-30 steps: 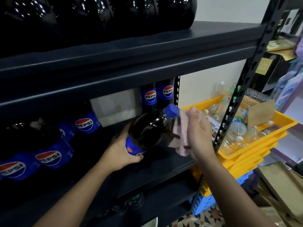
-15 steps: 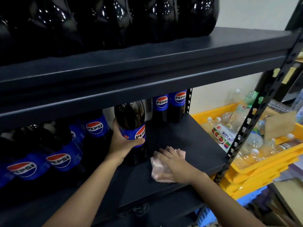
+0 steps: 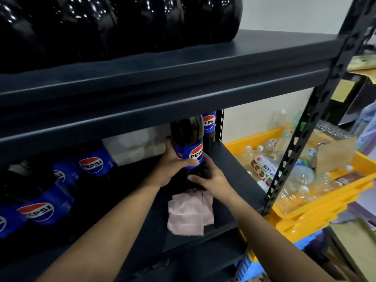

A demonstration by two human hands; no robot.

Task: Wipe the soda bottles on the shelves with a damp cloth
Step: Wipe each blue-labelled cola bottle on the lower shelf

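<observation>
One Pepsi bottle point(image 3: 188, 147) is gripped upright by curled fingers of the left hand point(image 3: 173, 167) and right hand point(image 3: 211, 180). The cloth point(image 3: 189, 214) lies released at its six o'clock; bottles at nine o'clock point(image 3: 93, 163) are judged still unwiped.

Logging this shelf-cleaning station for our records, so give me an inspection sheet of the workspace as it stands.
Surface: dark metal shelf, bare at its right end.
Job's things: upright Pepsi bottle at the back; pink cloth lying loose on the shelf.
Clutter: more Pepsi bottles to the left.
Grippers: left hand grips the bottle's label; right hand holds its lower body.
Cables: nothing seen.
Surroundings: yellow crates of empty plastic bottles to the right.
</observation>
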